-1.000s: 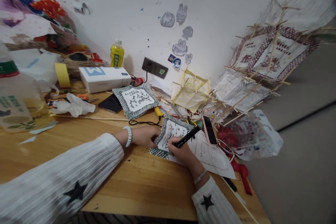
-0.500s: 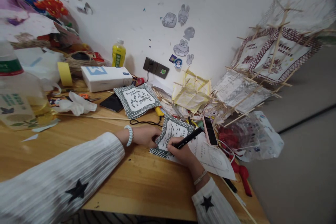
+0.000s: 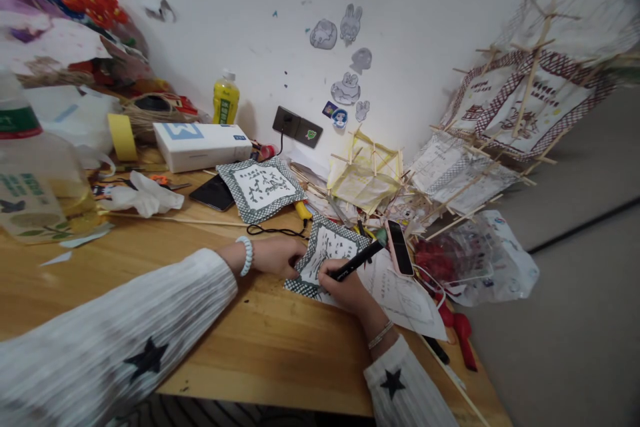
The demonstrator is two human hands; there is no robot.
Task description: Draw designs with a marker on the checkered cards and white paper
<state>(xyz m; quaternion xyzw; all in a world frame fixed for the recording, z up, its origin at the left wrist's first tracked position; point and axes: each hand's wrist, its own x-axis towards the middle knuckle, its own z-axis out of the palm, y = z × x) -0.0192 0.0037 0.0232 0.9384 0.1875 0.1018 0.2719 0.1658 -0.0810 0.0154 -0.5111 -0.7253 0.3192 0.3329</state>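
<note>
My right hand is closed around a black marker pen, its tip over the lower part of a paper sheet with a dark checked border and ink drawing. The right hand's fingers cover the tip. At the sheet's left edge, my left hand is closed, with thumb and curled fingers gripping the paper. A second bordered sheet with a leafy drawing lies behind, partly over a black phone. Under my right wrist spreads a white paper with faint line drawings.
On the right stand stick-and-paper lanterns and a small yellow one. A pink-edged phone lies near the marker. Leftward are a white box, yellow-drink bottle, crumpled tissue and large bottle.
My right hand and the marker have shifted very slightly, the pen's back end a little lower and to the left. My left hand stays at the sheet's edge.
</note>
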